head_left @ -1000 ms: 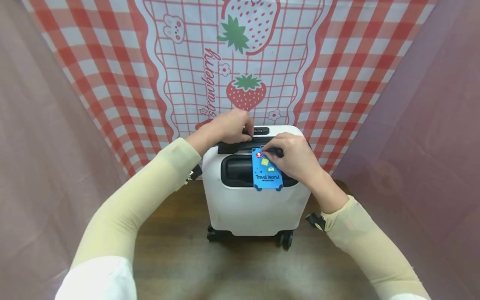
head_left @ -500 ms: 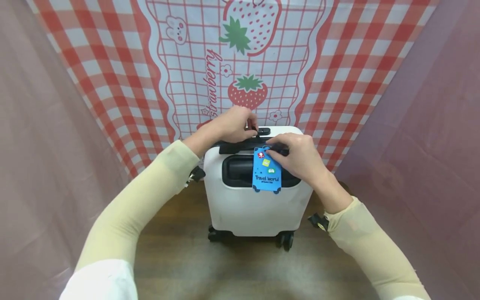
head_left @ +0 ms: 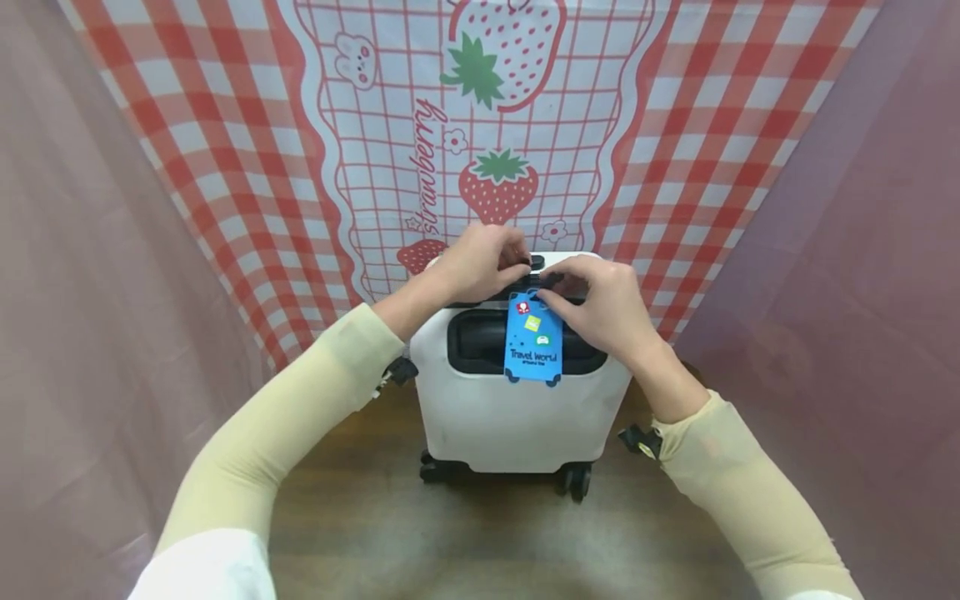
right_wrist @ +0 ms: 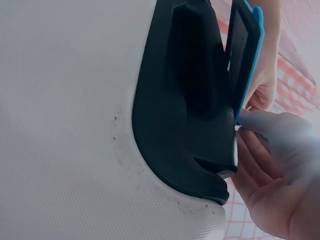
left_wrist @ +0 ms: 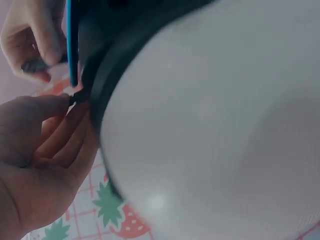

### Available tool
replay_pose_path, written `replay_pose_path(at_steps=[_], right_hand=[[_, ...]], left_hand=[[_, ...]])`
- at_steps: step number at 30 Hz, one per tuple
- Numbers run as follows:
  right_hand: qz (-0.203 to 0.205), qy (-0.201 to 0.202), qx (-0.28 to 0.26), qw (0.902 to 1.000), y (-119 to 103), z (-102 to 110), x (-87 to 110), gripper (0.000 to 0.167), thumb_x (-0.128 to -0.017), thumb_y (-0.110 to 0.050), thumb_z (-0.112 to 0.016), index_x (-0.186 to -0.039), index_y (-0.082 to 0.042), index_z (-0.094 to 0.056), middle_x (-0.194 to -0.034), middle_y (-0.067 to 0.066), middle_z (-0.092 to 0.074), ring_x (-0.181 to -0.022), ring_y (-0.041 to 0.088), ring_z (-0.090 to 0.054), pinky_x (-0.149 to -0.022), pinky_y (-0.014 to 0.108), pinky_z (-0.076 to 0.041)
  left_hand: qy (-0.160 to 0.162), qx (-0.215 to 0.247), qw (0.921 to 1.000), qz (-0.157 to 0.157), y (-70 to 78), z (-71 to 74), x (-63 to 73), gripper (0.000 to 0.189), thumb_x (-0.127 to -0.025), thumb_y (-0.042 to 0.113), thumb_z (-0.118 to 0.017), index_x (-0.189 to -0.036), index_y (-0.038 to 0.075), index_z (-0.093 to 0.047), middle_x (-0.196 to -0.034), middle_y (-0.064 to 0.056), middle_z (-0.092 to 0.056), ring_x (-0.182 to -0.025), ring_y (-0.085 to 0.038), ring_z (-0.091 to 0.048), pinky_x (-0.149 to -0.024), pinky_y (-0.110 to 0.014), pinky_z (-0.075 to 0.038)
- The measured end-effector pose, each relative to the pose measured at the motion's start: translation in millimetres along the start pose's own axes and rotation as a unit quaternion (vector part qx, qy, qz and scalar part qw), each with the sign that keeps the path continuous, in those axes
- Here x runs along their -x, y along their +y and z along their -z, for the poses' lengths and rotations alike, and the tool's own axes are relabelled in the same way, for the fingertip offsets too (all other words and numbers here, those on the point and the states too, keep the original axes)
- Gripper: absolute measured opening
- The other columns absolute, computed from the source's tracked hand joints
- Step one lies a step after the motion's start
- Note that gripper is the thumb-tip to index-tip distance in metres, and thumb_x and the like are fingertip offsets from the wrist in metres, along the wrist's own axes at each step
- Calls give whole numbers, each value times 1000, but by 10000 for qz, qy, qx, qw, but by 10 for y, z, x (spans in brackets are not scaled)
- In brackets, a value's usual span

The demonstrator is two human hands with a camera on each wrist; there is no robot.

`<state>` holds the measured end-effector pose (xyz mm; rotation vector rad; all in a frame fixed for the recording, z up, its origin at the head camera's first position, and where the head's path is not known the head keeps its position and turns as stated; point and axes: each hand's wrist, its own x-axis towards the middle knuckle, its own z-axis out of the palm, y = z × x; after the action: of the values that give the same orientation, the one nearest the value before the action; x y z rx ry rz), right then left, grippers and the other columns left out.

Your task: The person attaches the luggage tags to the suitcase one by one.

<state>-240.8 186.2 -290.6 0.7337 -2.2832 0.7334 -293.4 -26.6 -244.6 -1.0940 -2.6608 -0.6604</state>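
A white suitcase (head_left: 525, 425) stands upright, and a blue luggage tag (head_left: 533, 337) hangs over its black side handle (head_left: 476, 340). At the top edge, my left hand (head_left: 483, 262) pinches a small black piece (left_wrist: 77, 96) that looks like a zipper pull. My right hand (head_left: 603, 300) holds a dark strap-like piece (left_wrist: 36, 65) between thumb and fingers, beside the tag's upper end. The fingertips of both hands are close together but apart. In the right wrist view, the tag (right_wrist: 250, 62) appears nearly edge-on, and the right fingers partly hide the held piece.
A black lock (head_left: 537, 262) sits on the suitcase top behind the left fingertips. A strawberry-printed, red-checked cloth (head_left: 555, 125) hangs close behind. Pinkish curtains (head_left: 847, 275) stand on both sides. Black wheels (head_left: 576, 481) rest on the brown wooden floor (head_left: 450, 542).
My left hand has moved right along the suitcase's top edge towards the right hand. My right hand has shifted slightly up and right, and the tag's lower end has swung slightly left.
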Motion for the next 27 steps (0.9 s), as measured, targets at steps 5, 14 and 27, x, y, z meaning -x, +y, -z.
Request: replay_pose_path(at_steps=[5,14,27], right_hand=[[-181,234,-191,9994,23,-30,-15,39,-87,-11,-88,-117,1,-66,-97,16,-81,-82,30,-79,-82,48,-66],[-385,383,-739,9958,54,-78,-38,34,-94,-9,-81,-115,0,-57,-97,15,-80,-88,28,-80,-86,42,-66],[-797,253,-1291,9881,79,-127,-32,24,-99,-9,-75,-117,1,-63,-92,13,-80,-76,10,-73,-76,5,-54]], left_hand=[[398,399,9984,-23,28,-113,16,17,-101,16,-74,-114,4,-75,-111,-10,-82,-102,-19,-79,-93,-30,-63],[813,628,9947,-83,31,-231,53,15,-99,12,-76,-110,2,-80,-106,-10,-83,-97,-18,-80,-90,-27,-64],[1022,603,9929,63,18,-298,56,12,-98,10,-77,-106,3,-82,-105,-10,-83,-95,-17,-81,-89,-26,-64]])
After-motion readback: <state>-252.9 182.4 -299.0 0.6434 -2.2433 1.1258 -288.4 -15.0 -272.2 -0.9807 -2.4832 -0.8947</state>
